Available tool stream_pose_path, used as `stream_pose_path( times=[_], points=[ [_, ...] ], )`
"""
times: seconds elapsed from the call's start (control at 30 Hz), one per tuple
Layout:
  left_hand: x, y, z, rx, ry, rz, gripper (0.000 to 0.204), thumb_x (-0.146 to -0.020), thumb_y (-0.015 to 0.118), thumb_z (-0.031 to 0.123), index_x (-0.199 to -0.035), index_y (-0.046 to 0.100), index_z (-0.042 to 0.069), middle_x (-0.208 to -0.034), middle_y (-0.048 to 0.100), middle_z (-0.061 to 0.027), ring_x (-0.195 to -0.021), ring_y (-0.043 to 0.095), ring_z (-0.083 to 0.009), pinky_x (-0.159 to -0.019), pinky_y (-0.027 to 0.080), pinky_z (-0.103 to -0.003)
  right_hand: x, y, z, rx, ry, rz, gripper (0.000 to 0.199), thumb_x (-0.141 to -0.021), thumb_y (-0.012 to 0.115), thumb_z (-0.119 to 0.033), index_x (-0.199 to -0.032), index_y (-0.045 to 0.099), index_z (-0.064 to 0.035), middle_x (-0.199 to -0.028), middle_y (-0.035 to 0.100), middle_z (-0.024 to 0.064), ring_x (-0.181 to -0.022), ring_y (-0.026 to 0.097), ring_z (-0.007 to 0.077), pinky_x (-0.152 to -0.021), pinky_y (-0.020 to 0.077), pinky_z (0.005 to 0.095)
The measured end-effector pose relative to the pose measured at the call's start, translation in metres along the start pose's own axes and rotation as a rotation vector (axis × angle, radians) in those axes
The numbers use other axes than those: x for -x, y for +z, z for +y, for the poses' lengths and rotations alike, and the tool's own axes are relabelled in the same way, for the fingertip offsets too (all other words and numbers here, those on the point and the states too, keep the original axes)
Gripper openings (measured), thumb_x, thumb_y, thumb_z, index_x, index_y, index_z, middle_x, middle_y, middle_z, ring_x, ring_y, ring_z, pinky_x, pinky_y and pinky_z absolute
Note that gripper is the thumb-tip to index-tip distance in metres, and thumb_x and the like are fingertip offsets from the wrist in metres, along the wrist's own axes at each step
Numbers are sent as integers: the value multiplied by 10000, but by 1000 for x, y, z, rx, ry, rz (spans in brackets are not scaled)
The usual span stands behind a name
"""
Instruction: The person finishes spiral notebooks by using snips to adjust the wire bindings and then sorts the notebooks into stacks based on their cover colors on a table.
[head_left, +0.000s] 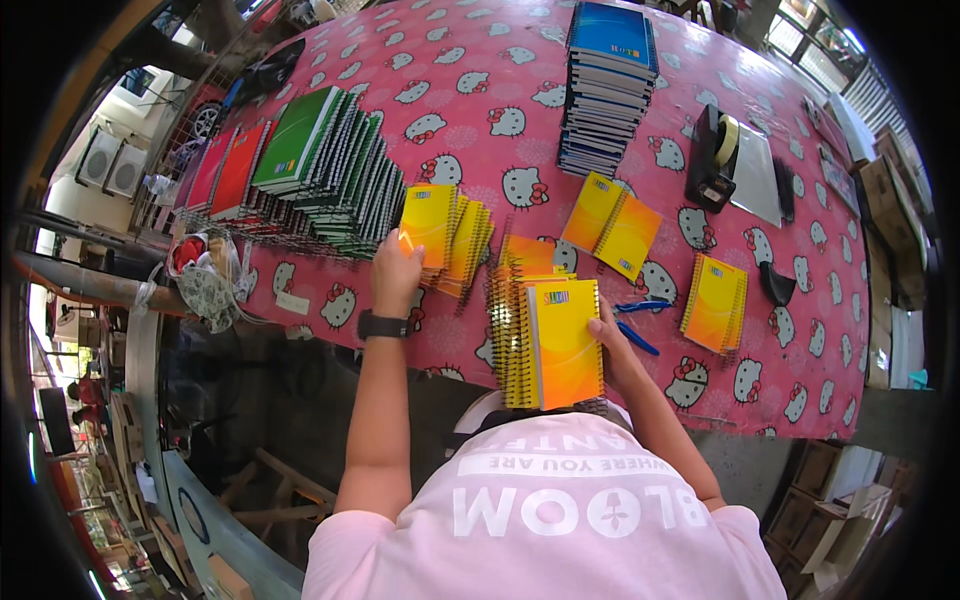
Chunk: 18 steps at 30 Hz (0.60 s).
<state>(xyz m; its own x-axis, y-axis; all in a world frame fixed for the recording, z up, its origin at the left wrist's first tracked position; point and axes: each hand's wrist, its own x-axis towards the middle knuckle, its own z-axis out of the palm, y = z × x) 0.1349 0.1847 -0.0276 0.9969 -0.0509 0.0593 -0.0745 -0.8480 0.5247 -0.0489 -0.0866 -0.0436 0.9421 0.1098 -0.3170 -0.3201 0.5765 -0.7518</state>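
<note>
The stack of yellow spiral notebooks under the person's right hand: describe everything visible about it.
The stack of yellow spiral notebooks lies near the table's front edge on the pink cat-print tablecloth. The covers look like glossy card, yellow shading to orange, with a small printed label at the top. Wire spiral bindings run down the left side, stepped slightly so the lower books fan out leftward. The right hand rests on the top cover's right edge. Blue-handled scissors lie just right of it. The left hand touches a separate yellow pile.
</note>
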Motion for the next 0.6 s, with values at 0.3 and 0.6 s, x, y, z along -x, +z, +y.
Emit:
stream_pose_path(
  times=[0.3,0.6],
  points=[
    [145,56,50,1470,-301,-535,677,-871,569,361,-1361,249,21,-1321,371,-135,-1198,371,-215,-994,311,-341,8,-4,9,88,29,-49,901,-779,612,-453,-1404,117,-32,-1393,276,157,-1290,275,252,-1053,224,344],
    [119,47,91,1464,-247,-527,672,-854,610,325,-1350,263,35,-1237,451,-88,-1117,449,-173,-940,376,-309,-17,33,-19,57,-31,87,700,-829,608,-343,-1336,254,-14,-1248,439,120,-1143,443,198,-966,351,316]
  ],
)
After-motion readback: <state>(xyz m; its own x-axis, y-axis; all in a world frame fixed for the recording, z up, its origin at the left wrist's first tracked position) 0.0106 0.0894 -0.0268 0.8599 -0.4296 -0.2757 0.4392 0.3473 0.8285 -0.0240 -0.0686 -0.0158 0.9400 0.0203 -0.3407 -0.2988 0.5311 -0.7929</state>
